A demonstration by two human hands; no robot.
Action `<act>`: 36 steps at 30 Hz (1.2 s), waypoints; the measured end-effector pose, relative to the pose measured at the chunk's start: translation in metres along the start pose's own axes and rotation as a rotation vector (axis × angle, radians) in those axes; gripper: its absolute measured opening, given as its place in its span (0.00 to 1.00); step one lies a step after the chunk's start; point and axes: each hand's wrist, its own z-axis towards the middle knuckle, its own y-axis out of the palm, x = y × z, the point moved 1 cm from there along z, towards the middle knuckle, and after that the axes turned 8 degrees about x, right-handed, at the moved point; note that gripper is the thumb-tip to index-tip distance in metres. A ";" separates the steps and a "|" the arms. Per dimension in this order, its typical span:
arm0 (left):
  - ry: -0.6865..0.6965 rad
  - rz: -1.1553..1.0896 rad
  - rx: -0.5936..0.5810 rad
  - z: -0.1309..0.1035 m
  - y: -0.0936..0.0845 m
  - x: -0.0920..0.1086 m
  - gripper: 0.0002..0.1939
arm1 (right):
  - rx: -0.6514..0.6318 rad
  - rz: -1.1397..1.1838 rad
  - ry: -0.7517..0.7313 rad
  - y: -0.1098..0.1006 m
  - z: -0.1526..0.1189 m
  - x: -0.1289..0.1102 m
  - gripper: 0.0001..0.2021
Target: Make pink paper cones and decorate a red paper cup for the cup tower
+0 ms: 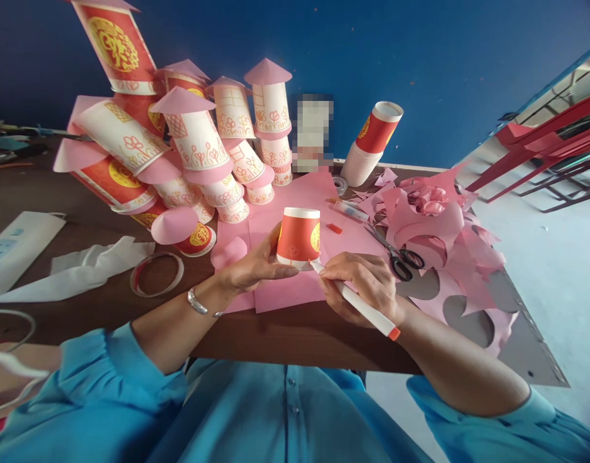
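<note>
My left hand (pixel 256 265) is closed around a red paper cup (pixel 297 235) with a gold emblem, held upside down above pink paper sheets (pixel 280 296). A faint flower outline shows on the cup's red side. Between the fingers of my right hand (pixel 360 286) is a white marker (pixel 367 308) with an orange end, its tip touching the white band at the cup's lower edge. The orange marker cap (pixel 334 228) lies on the pink paper just beyond. Scissors (pixel 401 257) and a glue tube (pixel 350 209) rest near my right hand.
Stacked decorated cups with pink cone roofs (pixel 193 135) stand at the left. A stack of paper cups (pixel 367 151) leans by the blue wall. Pink paper scraps (pixel 439 212) cover the right side. A tape roll (pixel 157 273) and crumpled white sheeting (pixel 78 267) lie left.
</note>
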 end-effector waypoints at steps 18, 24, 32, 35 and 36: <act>0.029 0.012 -0.015 0.001 0.001 0.002 0.42 | 0.013 -0.031 0.044 0.001 -0.002 0.000 0.11; 0.032 0.027 -0.012 0.000 0.002 0.004 0.42 | 0.017 -0.040 0.042 0.001 -0.002 -0.001 0.11; 0.038 0.015 0.002 0.001 0.004 0.006 0.39 | 0.010 -0.040 0.035 0.001 -0.002 -0.001 0.10; 0.045 0.016 0.010 0.001 0.004 0.006 0.39 | 0.011 -0.039 0.032 0.001 -0.002 -0.001 0.10; 0.043 0.020 0.011 0.001 0.004 0.006 0.39 | 0.011 -0.038 0.029 0.001 -0.001 -0.001 0.10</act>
